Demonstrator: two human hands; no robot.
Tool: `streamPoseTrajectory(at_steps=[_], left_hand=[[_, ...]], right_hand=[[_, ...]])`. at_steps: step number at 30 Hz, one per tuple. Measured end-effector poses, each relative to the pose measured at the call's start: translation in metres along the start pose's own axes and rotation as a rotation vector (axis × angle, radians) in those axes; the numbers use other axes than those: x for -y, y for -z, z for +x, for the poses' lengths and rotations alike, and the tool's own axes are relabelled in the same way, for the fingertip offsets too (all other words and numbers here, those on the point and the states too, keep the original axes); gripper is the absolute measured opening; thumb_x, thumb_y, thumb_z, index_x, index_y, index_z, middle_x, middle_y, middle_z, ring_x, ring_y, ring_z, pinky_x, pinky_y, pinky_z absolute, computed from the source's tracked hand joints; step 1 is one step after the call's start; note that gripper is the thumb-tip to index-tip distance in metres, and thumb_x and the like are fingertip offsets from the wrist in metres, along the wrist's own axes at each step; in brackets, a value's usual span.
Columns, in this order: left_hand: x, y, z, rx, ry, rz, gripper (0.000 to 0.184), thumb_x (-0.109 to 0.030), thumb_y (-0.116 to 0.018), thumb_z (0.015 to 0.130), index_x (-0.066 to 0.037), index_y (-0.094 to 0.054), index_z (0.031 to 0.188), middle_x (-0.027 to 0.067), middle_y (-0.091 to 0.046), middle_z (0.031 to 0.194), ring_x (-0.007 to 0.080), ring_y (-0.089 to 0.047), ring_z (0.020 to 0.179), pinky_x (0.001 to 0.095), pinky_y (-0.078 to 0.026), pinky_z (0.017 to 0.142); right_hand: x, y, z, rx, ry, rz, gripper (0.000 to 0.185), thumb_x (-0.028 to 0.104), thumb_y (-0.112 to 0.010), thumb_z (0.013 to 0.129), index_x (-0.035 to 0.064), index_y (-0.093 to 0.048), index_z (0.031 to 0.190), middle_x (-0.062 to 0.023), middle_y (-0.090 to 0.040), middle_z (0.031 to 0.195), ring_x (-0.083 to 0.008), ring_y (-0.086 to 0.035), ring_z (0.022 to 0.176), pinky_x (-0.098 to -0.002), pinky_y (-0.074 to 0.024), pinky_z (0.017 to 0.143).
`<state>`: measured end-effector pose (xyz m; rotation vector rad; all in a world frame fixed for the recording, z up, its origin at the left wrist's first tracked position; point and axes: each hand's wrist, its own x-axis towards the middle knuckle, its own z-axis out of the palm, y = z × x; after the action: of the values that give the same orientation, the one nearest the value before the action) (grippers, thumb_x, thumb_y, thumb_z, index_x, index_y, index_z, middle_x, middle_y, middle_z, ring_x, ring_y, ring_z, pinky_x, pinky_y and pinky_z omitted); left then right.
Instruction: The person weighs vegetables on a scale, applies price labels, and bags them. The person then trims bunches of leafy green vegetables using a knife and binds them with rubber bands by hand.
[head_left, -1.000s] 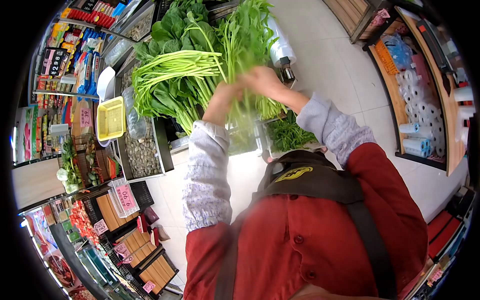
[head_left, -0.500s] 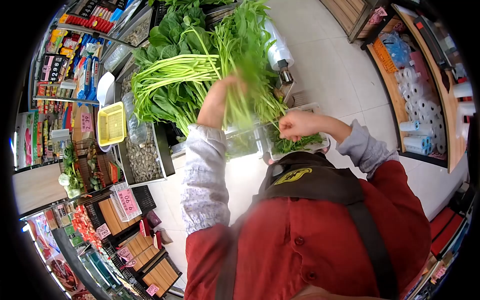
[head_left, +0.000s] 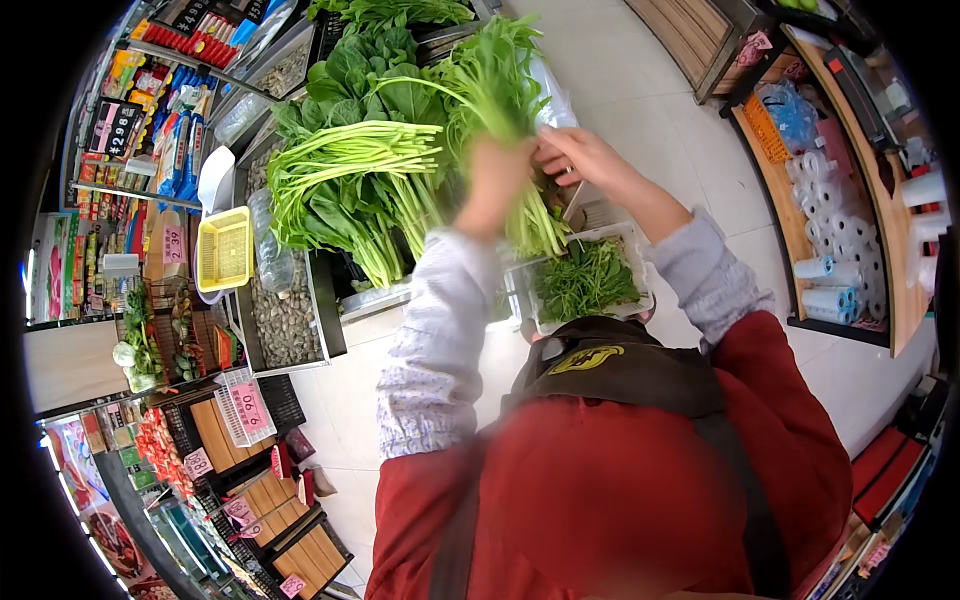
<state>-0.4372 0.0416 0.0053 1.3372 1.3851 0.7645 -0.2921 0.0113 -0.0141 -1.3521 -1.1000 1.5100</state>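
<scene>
My left hand (head_left: 497, 178), smeared by motion, is closed around a bunch of long-stemmed leafy greens (head_left: 493, 95), leaves pointing away from me. At the bunch's right side is my right hand (head_left: 585, 165), with a ring on one finger. Its fingers are curled close to the leaves, and whatever they pinch is hidden. Beneath the hands, more green stems (head_left: 535, 228) lie at the stall's edge. Loose leaves and sprigs (head_left: 585, 278) fill a clear plastic tub (head_left: 643, 270) near my body. Cut stems in a neat pile (head_left: 355, 150) lie left of my left hand, over broad-leaved greens (head_left: 345, 210).
A yellow basket (head_left: 224, 250) stands at the left above a metal tray of shellfish (head_left: 290, 325). Behind my right hand lies a roll of clear plastic (head_left: 553, 90). A wooden shelf (head_left: 905, 270) with rolls of bags stands at the right.
My right hand has risen from above the tub to beside the bunch, uncovering the leaves in the tub. My left hand has shifted slightly right with the greens.
</scene>
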Motion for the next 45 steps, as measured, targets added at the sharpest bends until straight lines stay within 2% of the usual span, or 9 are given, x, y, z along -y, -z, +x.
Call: streamPoseTrajectory(at_steps=[3,11,15,19,26,38,40,42,45], left_hand=[[0.014,-0.019,-0.008,-0.061,-0.35,0.303,0.016,-0.012,-0.066,0.077,0.003,-0.062,0.078,0.0165,-0.065,0.073,0.0274,-0.065,0.068,0.0367,-0.05,0.059],[0.009,-0.028,0.002,-0.092,-0.204,0.155,0.037,-0.01,-0.067,0.073,0.006,-0.054,0.103,0.0199,-0.064,0.087,0.0312,-0.065,0.078,0.0388,-0.051,0.066],[-0.015,-0.017,-0.014,-0.046,-0.01,-0.382,0.046,-0.014,-0.073,0.072,0.006,-0.051,0.107,0.0096,-0.061,0.093,0.0225,-0.063,0.078,0.0324,-0.052,0.064],[-0.028,-0.005,-0.03,0.262,0.207,-0.725,0.024,-0.021,-0.064,0.085,-0.004,-0.054,0.098,0.0041,-0.058,0.083,0.0162,-0.059,0.071,0.029,-0.048,0.058],[-0.017,-0.012,-0.035,0.728,0.077,-1.212,0.056,-0.048,-0.052,0.089,-0.002,-0.039,0.119,0.0167,-0.055,0.106,0.0283,-0.061,0.093,0.0387,-0.051,0.078],[0.016,0.071,-0.032,0.458,0.114,-1.218,0.049,-0.044,-0.055,0.089,-0.003,-0.043,0.114,0.0143,-0.058,0.097,0.0286,-0.062,0.089,0.0403,-0.052,0.078],[0.032,0.083,-0.026,0.437,0.117,-1.234,0.048,-0.043,-0.056,0.089,-0.003,-0.044,0.113,0.0138,-0.059,0.096,0.0281,-0.062,0.089,0.0402,-0.052,0.077],[0.035,0.104,-0.036,0.38,0.121,-1.237,0.044,-0.039,-0.057,0.089,-0.004,-0.047,0.112,0.0139,-0.059,0.097,0.0264,-0.061,0.087,0.0383,-0.051,0.077],[0.05,0.13,-0.047,0.185,0.144,-1.151,0.041,-0.036,-0.058,0.088,-0.004,-0.048,0.112,0.014,-0.059,0.096,0.0253,-0.06,0.086,0.0359,-0.051,0.076]], right_hand=[[0.011,-0.009,0.03,0.049,-0.064,0.0,0.043,0.043,-0.058,0.086,0.0022,-0.06,0.099,-0.0052,-0.061,0.079,-0.0126,-0.057,0.062,-0.0238,-0.0436,0.052],[0.015,-0.013,0.079,0.12,-0.011,-0.247,0.033,0.027,-0.065,0.081,-0.0011,-0.06,0.096,-0.008,-0.063,0.083,-0.0133,-0.06,0.068,-0.0257,-0.0467,0.057],[0.059,-0.009,0.081,0.183,-0.081,-0.504,0.026,0.022,-0.064,0.083,-0.0021,-0.059,0.093,-0.0074,-0.061,0.078,-0.0131,-0.059,0.065,-0.0244,-0.0483,0.058],[0.078,-0.01,0.072,0.115,-0.249,0.067,0.016,0.017,-0.057,0.088,0.0009,-0.057,0.087,-0.0047,-0.056,0.067,-0.0138,-0.057,0.059,-0.0249,-0.0504,0.049],[0.156,0.011,0.054,0.186,-0.18,0.081,0.022,0.019,-0.055,0.09,0.0009,-0.054,0.103,0.0001,-0.057,0.075,-0.0062,-0.05,0.052,-0.0188,-0.0465,0.048],[0.317,-0.042,0.063,0.497,0.203,0.058,0.039,0.024,-0.053,0.093,-0.0031,-0.042,0.119,-0.002,-0.051,0.08,-0.0036,-0.046,0.054,-0.0165,-0.0407,0.042],[0.322,-0.084,0.068,0.512,0.102,0.124,0.006,0.011,-0.056,0.086,0.0047,-0.056,0.086,0.0018,-0.049,0.062,-0.0066,-0.044,0.048,-0.0202,-0.0369,0.04],[0.309,-0.167,0.034,0.16,0.442,-0.125,0.011,0.015,-0.058,0.087,0.0065,-0.055,0.081,0.0035,-0.048,0.061,-0.0046,-0.043,0.048,-0.0194,-0.0363,0.039],[0.277,-0.2,0.101,0.232,0.601,-0.632,0.018,0.025,-0.057,0.088,0.0085,-0.062,0.085,0.005,-0.056,0.066,-0.0055,-0.045,0.045,-0.0184,-0.0375,0.04]])
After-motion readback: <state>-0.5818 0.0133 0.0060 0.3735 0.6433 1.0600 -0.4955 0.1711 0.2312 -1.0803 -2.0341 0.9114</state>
